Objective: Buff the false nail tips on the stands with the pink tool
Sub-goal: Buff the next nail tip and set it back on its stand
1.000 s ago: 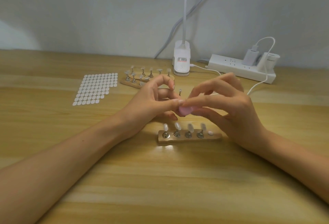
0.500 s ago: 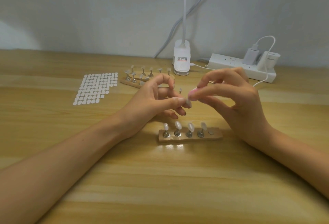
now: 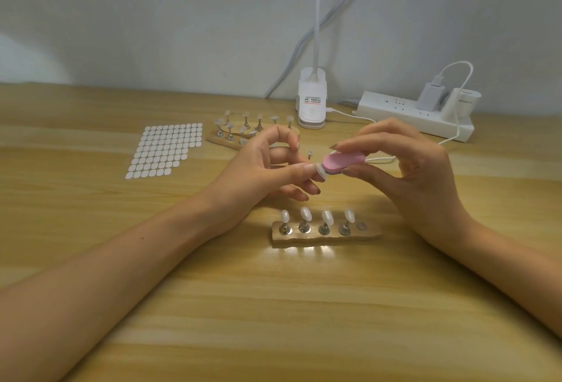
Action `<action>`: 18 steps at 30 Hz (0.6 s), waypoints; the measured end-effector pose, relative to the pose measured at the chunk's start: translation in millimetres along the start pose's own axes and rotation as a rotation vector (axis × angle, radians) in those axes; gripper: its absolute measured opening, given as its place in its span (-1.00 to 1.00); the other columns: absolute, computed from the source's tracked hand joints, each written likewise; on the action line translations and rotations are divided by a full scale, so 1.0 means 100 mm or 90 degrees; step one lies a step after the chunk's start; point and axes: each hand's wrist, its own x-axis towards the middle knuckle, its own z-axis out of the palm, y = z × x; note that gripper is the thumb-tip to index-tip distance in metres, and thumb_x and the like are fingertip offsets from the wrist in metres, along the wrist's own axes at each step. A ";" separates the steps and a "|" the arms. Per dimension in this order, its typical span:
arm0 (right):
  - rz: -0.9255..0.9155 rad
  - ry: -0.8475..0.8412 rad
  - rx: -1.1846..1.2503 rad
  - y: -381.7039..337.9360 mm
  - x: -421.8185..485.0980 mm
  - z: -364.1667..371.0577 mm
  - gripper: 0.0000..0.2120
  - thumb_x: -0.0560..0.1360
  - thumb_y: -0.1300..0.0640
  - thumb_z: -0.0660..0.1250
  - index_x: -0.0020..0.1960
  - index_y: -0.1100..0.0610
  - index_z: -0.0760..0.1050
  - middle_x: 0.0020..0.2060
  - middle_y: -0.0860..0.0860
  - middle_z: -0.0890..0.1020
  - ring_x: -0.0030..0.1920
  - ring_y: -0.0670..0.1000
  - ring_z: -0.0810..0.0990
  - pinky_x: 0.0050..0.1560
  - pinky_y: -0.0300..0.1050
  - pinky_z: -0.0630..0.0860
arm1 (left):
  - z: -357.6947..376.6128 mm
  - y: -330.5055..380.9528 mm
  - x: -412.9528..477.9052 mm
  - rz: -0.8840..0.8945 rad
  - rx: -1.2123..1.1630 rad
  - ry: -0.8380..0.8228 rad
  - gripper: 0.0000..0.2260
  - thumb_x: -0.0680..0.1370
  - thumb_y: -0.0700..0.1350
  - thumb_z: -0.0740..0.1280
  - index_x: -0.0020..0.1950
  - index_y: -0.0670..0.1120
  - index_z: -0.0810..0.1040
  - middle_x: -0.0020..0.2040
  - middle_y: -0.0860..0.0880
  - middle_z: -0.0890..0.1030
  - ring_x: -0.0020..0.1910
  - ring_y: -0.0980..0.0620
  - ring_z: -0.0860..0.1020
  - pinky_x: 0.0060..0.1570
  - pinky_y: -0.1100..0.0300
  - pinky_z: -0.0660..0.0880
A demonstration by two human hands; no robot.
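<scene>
White oval dots fill a sticker sheet (image 3: pixel 165 149) lying flat at the left of the wooden table (image 3: pixel 273 305). Just to its right, towards the wall, the far stand (image 3: pixel 223 142) carries a cluster of small metal pegs with pale tips, partly hidden behind the left hand (image 3: pixel 261 169). That hand is raised above the table, its fingers (image 3: pixel 292 170) pinching one false nail tip (image 3: pixel 320 172) on its peg, the forefinger curled up and clear. A lone peg (image 3: pixel 310 154) stands on the table just beyond. The pink tool (image 3: pixel 343 162) lies nearly level in the air, its rounded end touching the held tip. Behind, a white lamp base (image 3: pixel 312 105) sits by the wall. In front of both hands, the near stand (image 3: pixel 325 234) holds four nail tips on upright pegs in a row, with one bare metal disc at its right end. The right hand (image 3: pixel 410 175) grips the pink tool between thumb and fingertips, the other fingers loosely bent. Far right, a white power strip (image 3: pixel 416 117) lies along the wall with a charger plugged in.
</scene>
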 end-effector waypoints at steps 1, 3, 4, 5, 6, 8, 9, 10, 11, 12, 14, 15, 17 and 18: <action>0.007 0.006 0.004 0.00 0.00 -0.01 -0.78 0.47 0.10 0.44 0.11 0.08 0.62 -0.03 0.08 0.65 -0.02 0.04 0.61 0.01 -0.05 0.56 | 0.00 0.00 0.00 0.001 -0.002 0.000 -0.74 0.48 -0.24 0.44 0.03 -0.10 0.39 -0.17 -0.09 0.71 -0.24 -0.01 0.69 -0.30 0.26 0.59; 0.014 0.010 0.010 -0.01 0.01 -0.01 -0.77 0.48 0.10 0.43 0.12 0.09 0.62 -0.02 0.09 0.65 -0.02 0.05 0.62 0.00 0.03 0.57 | 0.01 0.00 0.01 0.001 -0.005 0.000 -0.73 0.47 -0.23 0.44 0.03 -0.10 0.39 -0.17 -0.09 0.71 -0.25 -0.01 0.69 -0.30 0.26 0.59; 0.001 0.002 0.007 -0.03 0.00 0.00 -0.77 0.47 0.11 0.44 0.12 0.11 0.62 -0.03 0.10 0.65 -0.03 0.06 0.62 0.00 0.03 0.57 | 0.01 -0.01 0.01 0.001 -0.008 0.000 -0.72 0.46 -0.22 0.45 0.03 -0.10 0.39 -0.18 -0.08 0.70 -0.25 -0.01 0.69 -0.30 0.26 0.59; -0.023 -0.015 -0.005 -0.05 0.00 0.02 -0.77 0.46 0.14 0.46 0.11 0.13 0.63 -0.05 0.11 0.64 -0.04 0.06 0.63 0.00 -0.01 0.58 | 0.01 -0.01 0.01 0.001 -0.008 0.000 -0.71 0.44 -0.20 0.46 0.03 -0.10 0.39 -0.19 -0.06 0.69 -0.25 -0.01 0.69 -0.30 0.25 0.59; -0.055 -0.034 -0.023 -0.06 -0.01 0.04 -0.78 0.46 0.16 0.48 0.09 0.16 0.65 -0.07 0.12 0.64 -0.05 0.05 0.63 0.01 -0.06 0.57 | 0.01 -0.01 0.01 0.001 -0.006 0.000 -0.69 0.42 -0.18 0.47 0.03 -0.10 0.39 -0.21 -0.04 0.68 -0.25 -0.01 0.69 -0.31 0.24 0.60; -0.097 -0.056 -0.052 -0.07 -0.02 0.05 -0.80 0.45 0.19 0.50 0.07 0.20 0.68 -0.10 0.11 0.63 -0.06 0.02 0.62 0.01 -0.14 0.56 | 0.01 -0.02 0.01 0.000 0.001 0.001 -0.67 0.40 -0.15 0.47 0.04 -0.09 0.39 -0.22 -0.01 0.67 -0.25 -0.01 0.68 -0.30 0.22 0.61; -0.096 -0.051 -0.059 -0.07 -0.01 0.04 -0.80 0.45 0.20 0.50 0.06 0.21 0.68 -0.10 0.11 0.62 -0.06 0.01 0.62 0.00 -0.14 0.56 | 0.01 -0.02 0.01 0.001 0.001 0.003 -0.67 0.40 -0.15 0.48 0.03 -0.09 0.39 -0.22 -0.02 0.67 -0.25 -0.01 0.68 -0.30 0.23 0.60; -0.089 -0.042 -0.064 -0.07 -0.01 0.03 -0.80 0.45 0.20 0.49 0.06 0.21 0.68 -0.10 0.12 0.62 -0.06 0.01 0.61 -0.01 -0.13 0.56 | 0.00 -0.02 0.01 0.002 -0.002 0.005 -0.67 0.40 -0.16 0.48 0.03 -0.10 0.39 -0.21 -0.04 0.67 -0.25 -0.02 0.69 -0.30 0.23 0.60; -0.085 -0.035 -0.069 -0.07 0.00 0.02 -0.80 0.45 0.21 0.49 0.06 0.21 0.67 -0.10 0.12 0.62 -0.06 0.02 0.61 -0.02 -0.11 0.56 | 0.00 -0.02 0.01 0.002 -0.004 0.005 -0.67 0.40 -0.17 0.48 0.03 -0.10 0.39 -0.21 -0.06 0.67 -0.26 -0.02 0.69 -0.30 0.24 0.60; -0.092 -0.036 -0.074 -0.08 0.00 0.03 -0.81 0.45 0.22 0.49 0.06 0.21 0.67 -0.10 0.12 0.62 -0.07 0.03 0.62 -0.02 -0.09 0.56 | 0.00 -0.02 0.01 0.001 -0.003 0.003 -0.67 0.41 -0.18 0.48 0.04 -0.10 0.38 -0.21 -0.06 0.67 -0.26 -0.02 0.69 -0.30 0.24 0.60; -0.126 -0.058 -0.078 -0.09 -0.01 0.06 -0.82 0.46 0.21 0.50 0.05 0.21 0.68 -0.11 0.12 0.62 -0.09 0.07 0.63 -0.03 -0.07 0.56 | 0.00 -0.02 0.01 0.000 0.008 -0.005 -0.67 0.40 -0.16 0.47 0.05 -0.10 0.38 -0.21 -0.03 0.68 -0.25 -0.02 0.69 -0.29 0.21 0.62; -0.130 -0.060 -0.079 -0.09 -0.02 0.06 -0.82 0.46 0.20 0.49 0.05 0.20 0.68 -0.11 0.12 0.63 -0.08 0.08 0.63 -0.03 -0.06 0.56 | 0.00 -0.02 0.01 0.000 0.013 -0.008 -0.67 0.40 -0.15 0.47 0.05 -0.09 0.38 -0.20 -0.03 0.68 -0.24 -0.02 0.68 -0.29 0.21 0.62; -0.101 -0.038 -0.077 -0.07 0.00 0.03 -0.81 0.46 0.20 0.48 0.07 0.20 0.67 -0.10 0.11 0.62 -0.06 0.06 0.63 -0.03 -0.03 0.56 | 0.00 -0.02 0.01 0.004 0.009 -0.011 -0.67 0.41 -0.16 0.47 0.04 -0.10 0.37 -0.18 -0.08 0.70 -0.26 -0.02 0.69 -0.29 0.22 0.61; -0.090 -0.030 -0.077 -0.06 0.00 0.02 -0.80 0.46 0.21 0.48 0.08 0.19 0.67 -0.09 0.12 0.62 -0.06 0.06 0.62 -0.02 -0.03 0.56 | 0.00 -0.02 0.01 0.006 0.008 -0.013 -0.66 0.41 -0.17 0.47 0.04 -0.10 0.37 -0.18 -0.10 0.70 -0.26 -0.02 0.69 -0.29 0.22 0.60</action>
